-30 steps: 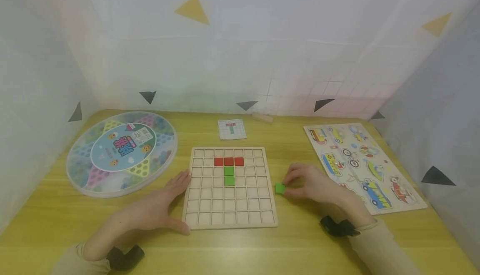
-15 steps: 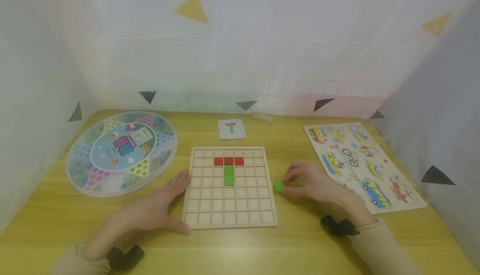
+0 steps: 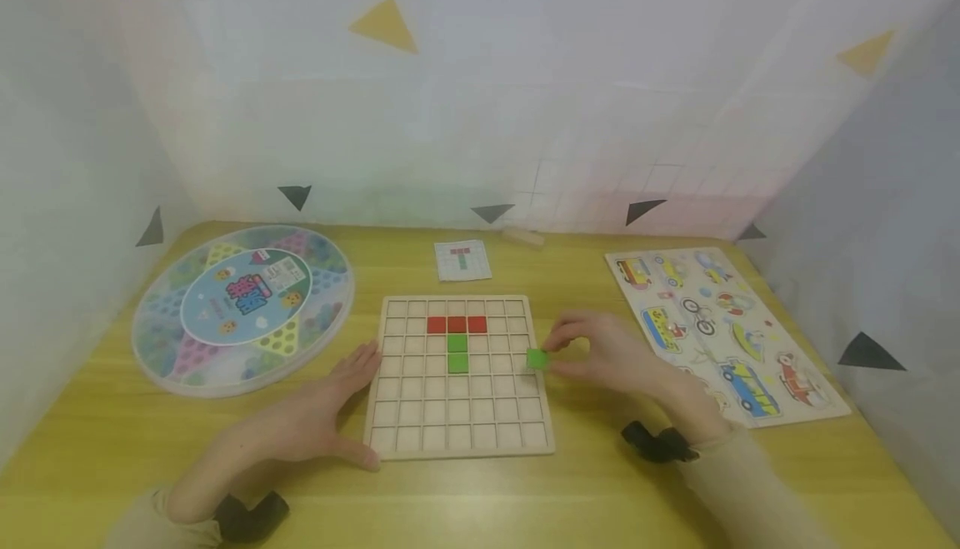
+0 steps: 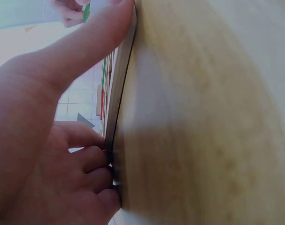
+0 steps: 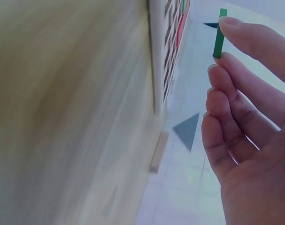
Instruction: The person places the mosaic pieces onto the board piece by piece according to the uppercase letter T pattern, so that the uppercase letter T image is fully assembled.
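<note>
A wooden grid board [image 3: 411, 412] lies mid-table. Three red tiles [image 3: 457, 325] sit in a row in its upper cells, with two green tiles [image 3: 457, 352] in a column below the middle one. My left hand [image 3: 311, 416] rests beside the board's left edge, thumb and fingers spread and touching its side. Between thumb and forefinger, my right hand [image 3: 607, 353] pinches a thin square green tile [image 3: 537, 358] over the board's right edge. In the right wrist view that tile [image 5: 220, 35] is seen edge-on, raised clear of the table.
Behind the board lies a paper card [image 3: 462, 260] showing a red-and-green T on a grid, with a small wooden block [image 3: 523, 237] near it. A round Chinese checkers case [image 3: 161, 316] is at left. A vehicle picture puzzle board [image 3: 708, 349] lies at right, close to the right forearm.
My right hand has lifted the green tile from the table right of the board and moved it left over the board's edge. The left hand stays in place.
</note>
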`<state>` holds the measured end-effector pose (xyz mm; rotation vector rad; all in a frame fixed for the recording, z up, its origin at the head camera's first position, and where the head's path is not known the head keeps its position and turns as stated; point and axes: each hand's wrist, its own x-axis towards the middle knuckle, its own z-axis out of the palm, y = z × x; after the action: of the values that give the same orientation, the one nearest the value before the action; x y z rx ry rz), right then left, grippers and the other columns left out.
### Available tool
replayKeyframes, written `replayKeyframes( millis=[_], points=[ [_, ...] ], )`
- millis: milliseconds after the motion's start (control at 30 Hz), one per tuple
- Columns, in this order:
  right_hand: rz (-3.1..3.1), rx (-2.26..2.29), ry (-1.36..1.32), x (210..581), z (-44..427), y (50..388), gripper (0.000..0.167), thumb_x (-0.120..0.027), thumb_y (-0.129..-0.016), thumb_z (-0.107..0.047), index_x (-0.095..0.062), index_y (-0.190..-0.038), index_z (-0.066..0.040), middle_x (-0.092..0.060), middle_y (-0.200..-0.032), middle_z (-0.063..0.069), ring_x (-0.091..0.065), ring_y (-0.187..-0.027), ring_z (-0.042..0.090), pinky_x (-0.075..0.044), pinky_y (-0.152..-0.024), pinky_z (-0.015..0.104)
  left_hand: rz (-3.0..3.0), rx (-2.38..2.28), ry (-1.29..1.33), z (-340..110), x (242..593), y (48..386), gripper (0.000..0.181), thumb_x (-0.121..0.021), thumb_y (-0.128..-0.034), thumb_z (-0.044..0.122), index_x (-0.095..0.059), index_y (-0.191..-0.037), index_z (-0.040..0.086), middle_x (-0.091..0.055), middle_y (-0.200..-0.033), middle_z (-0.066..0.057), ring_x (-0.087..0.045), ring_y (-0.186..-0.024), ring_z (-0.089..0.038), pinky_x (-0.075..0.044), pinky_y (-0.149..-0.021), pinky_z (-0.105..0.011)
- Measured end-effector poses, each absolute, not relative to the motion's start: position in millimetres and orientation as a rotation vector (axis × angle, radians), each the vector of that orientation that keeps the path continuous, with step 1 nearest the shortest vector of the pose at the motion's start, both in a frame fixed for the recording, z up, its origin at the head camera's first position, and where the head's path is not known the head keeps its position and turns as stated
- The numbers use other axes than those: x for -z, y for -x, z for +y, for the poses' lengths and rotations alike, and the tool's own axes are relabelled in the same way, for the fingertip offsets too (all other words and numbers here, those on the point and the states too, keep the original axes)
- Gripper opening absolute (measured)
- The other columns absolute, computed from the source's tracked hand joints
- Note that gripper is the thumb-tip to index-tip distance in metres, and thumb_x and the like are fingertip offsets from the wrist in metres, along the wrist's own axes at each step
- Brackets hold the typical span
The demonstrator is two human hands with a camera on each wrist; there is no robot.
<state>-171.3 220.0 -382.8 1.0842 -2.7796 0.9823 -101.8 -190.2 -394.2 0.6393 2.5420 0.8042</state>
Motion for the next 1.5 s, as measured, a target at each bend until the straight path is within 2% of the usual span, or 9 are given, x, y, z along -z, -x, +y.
replayKeyframes(
  millis=[233,333,600,833,1133,1500],
  points=[
    [-2.892,-1.02,-1.069,370,191,174,0.012,-0.083,-0.083,-0.025,-0.077,-0.093,-0.025,-0.067,-0.097,-0.007,-0.062,-0.092,0.02,-0.055,-0.085,0.043,2.548,-0.8,-0.643,-190,396,102,0.128,-0.079,-0.0668,0.067,-0.016,-0.16,0.005,0.001,-0.168,-0.011,-0.002,-0.154,-0.038,-0.016,-0.121,-0.059],
    [-2.904,-1.043,-1.084,370,180,177,0.01,-0.082,-0.084,-0.027,-0.076,-0.092,-0.027,-0.066,-0.098,-0.007,-0.062,-0.093,0.02,-0.055,-0.086,0.042,2.547,-0.802,-0.643,-190,396,102,0.128,-0.079,-0.0667,0.067,-0.016,-0.16,0.005,0.0,-0.168,-0.011,-0.003,-0.154,-0.038,-0.016,-0.121,-0.059],
    [-2.857,-1.103,-1.187,370,153,181,0.012,-0.08,-0.085,-0.025,-0.078,-0.094,-0.019,-0.065,-0.095,-0.007,-0.064,-0.093,0.02,-0.056,-0.084,0.042,2.541,-0.808,-0.638,-189,395,102,0.127,-0.079,-0.0671,0.066,-0.016,-0.16,0.006,0.001,-0.168,-0.011,-0.002,-0.154,-0.039,-0.015,-0.121,-0.06],
    [-2.865,-1.144,-1.232,367,132,183,0.013,-0.08,-0.085,-0.02,-0.078,-0.096,-0.014,-0.064,-0.092,0.0,-0.062,-0.092,0.023,-0.056,-0.081,0.042,2.552,-0.789,-0.637,-190,398,102,0.128,-0.079,-0.0665,0.068,-0.015,-0.16,0.007,0.001,-0.168,-0.01,-0.003,-0.154,-0.037,-0.015,-0.121,-0.058],
    [-2.819,-1.152,-1.317,371,119,180,0.014,-0.082,-0.083,-0.02,-0.078,-0.094,-0.013,-0.066,-0.091,0.002,-0.062,-0.093,0.008,-0.057,-0.086,0.034,2.569,-0.77,-0.605,-192,401,101,0.128,-0.078,-0.0652,0.07,-0.016,-0.161,0.011,0.001,-0.169,-0.007,-0.003,-0.155,-0.035,-0.016,-0.121,-0.057],
    [-2.832,-1.164,-1.314,379,118,180,0.015,-0.082,-0.084,-0.021,-0.078,-0.096,-0.012,-0.064,-0.089,0.003,-0.064,-0.093,0.009,-0.057,-0.086,0.031,2.562,-0.765,-0.606,-191,401,102,0.127,-0.078,-0.0656,0.07,-0.015,-0.161,0.013,0.001,-0.169,-0.005,-0.003,-0.155,-0.034,-0.016,-0.122,-0.057]
  ],
)
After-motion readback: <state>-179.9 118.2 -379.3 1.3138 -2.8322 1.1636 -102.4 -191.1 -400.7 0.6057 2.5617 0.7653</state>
